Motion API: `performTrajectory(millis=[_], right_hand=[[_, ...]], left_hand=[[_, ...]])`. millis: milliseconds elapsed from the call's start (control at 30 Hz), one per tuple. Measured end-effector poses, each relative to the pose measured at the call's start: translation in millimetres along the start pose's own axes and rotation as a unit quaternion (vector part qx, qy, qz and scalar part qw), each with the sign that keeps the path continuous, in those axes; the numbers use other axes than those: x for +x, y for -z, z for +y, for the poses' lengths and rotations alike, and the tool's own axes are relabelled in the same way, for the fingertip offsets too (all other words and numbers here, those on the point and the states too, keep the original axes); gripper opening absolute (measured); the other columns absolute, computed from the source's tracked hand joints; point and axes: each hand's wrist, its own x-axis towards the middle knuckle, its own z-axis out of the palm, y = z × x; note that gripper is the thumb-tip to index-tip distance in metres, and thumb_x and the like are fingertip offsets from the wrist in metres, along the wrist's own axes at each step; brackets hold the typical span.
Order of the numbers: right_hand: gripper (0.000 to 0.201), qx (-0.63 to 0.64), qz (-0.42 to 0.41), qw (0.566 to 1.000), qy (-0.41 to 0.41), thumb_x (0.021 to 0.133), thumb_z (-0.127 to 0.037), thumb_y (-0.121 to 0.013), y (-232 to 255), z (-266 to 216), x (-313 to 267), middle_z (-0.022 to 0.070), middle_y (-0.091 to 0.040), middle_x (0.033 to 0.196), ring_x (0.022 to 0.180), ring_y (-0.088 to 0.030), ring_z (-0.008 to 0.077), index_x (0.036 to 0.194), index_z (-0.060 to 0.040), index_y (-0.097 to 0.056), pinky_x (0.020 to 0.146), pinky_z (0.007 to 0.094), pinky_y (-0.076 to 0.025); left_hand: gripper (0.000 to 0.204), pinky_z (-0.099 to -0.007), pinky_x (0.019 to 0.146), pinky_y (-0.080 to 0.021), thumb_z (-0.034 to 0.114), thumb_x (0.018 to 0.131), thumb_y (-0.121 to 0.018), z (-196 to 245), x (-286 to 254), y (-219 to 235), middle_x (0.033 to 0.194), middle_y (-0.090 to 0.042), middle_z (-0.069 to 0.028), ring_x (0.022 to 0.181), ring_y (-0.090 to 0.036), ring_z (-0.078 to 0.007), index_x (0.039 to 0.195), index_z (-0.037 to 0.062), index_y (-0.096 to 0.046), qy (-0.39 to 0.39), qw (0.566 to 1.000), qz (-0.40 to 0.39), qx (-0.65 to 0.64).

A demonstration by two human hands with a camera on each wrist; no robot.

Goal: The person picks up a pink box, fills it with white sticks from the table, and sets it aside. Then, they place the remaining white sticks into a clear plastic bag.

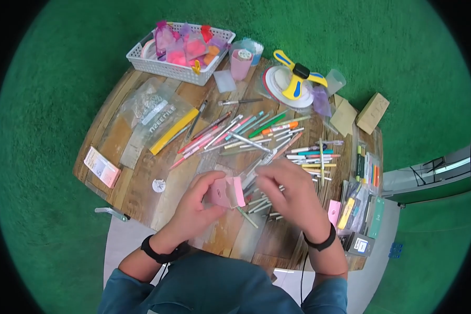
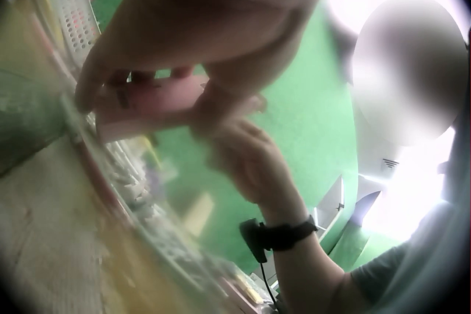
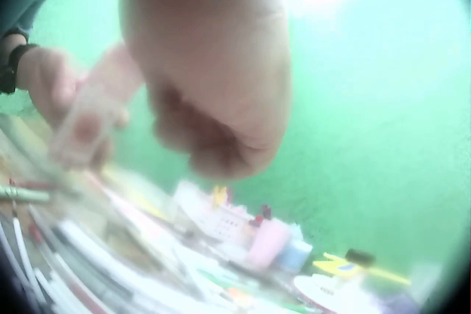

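Observation:
In the head view the left hand [image 1: 196,206] grips a small pink box [image 1: 221,192], thumb on the near side and fingers on the far side. A flap stands out at the box's right end. The left wrist view shows the pink box [image 2: 147,104] under the left hand [image 2: 213,27]. Just right of the box, the right hand [image 1: 298,199] hovers over the pencils [image 1: 256,201] with bent fingers. Its fingers are curled in the right wrist view, where the right hand [image 3: 213,86] shows nothing in it, apart from the box [image 3: 118,75].
Loose pens and pencils [image 1: 240,125] spread over the wooden table [image 1: 141,204]. A white basket [image 1: 193,76] of pouches, a pink cup [image 1: 240,65] and plates [image 1: 282,83] stand at the back. A plastic bag [image 1: 152,112] lies left; packs [image 1: 374,220] lie right.

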Motion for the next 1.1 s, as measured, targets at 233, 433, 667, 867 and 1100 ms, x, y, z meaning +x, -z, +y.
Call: performTrajectory(millis=[233,433,667,867,1100], right_hand=[[0.007,-0.287,-0.107,0.951,0.048,0.086,-0.009,-0.064,-49.2,98.1,33.3,0.0183,-0.070,0.089,0.083,-0.071,0.0356,0.087,-0.0047,-0.070,0.070,0.0452,-0.056],[0.010,-0.348,-0.156,0.924,0.007,0.084,-0.011,-0.063,-49.9,120.3,47.2,0.0166,-0.071,0.082,0.079,-0.073,0.0336,0.083,-0.0063,-0.071,0.069,0.0473,-0.057],[0.013,-0.275,-0.234,0.932,-0.041,0.078,-0.013,-0.065,-39.0,119.9,69.4,0.0189,-0.073,0.085,0.082,-0.071,0.0412,0.087,-0.0050,-0.072,0.076,0.0514,-0.056],[0.018,-0.316,-0.260,0.912,-0.006,0.072,-0.013,-0.069,-39.2,115.3,68.5,0.0200,-0.072,0.085,0.083,-0.072,0.0401,0.088,-0.0051,-0.073,0.078,0.0503,-0.057],[0.017,-0.229,-0.196,0.952,-0.057,0.077,-0.016,-0.069,-26.0,112.2,56.4,0.0223,-0.071,0.092,0.087,-0.070,0.0410,0.090,-0.0037,-0.070,0.078,0.0498,-0.055]], left_hand=[[0.071,-0.0372,0.111,-0.043,-0.004,0.078,-0.070,5.2,-6.0,15.3,0.142,-0.051,-0.0082,0.133,-0.052,-0.0204,0.146,0.0053,-0.050,0.021,0.999,0.044,0.022],[0.070,-0.0362,0.107,-0.045,-0.002,0.078,-0.074,6.0,-12.1,14.9,0.138,-0.053,-0.0091,0.128,-0.054,-0.0218,0.143,0.0057,-0.052,0.015,0.998,0.025,0.047],[0.069,-0.0367,0.105,-0.046,0.002,0.078,-0.076,6.2,-11.2,-0.8,0.136,-0.053,-0.0136,0.126,-0.055,-0.0283,0.143,0.0067,-0.053,-0.026,0.995,-0.045,0.087],[0.069,-0.0380,0.106,-0.046,0.003,0.079,-0.075,2.8,-17.8,-3.4,0.138,-0.052,-0.0150,0.128,-0.054,-0.0308,0.143,0.0061,-0.052,-0.037,0.992,-0.065,0.101],[0.068,-0.0378,0.105,-0.047,0.003,0.079,-0.075,-5.7,-16.7,-6.2,0.138,-0.054,-0.0143,0.124,-0.056,-0.0294,0.144,0.0059,-0.052,-0.040,0.992,-0.081,0.093]])
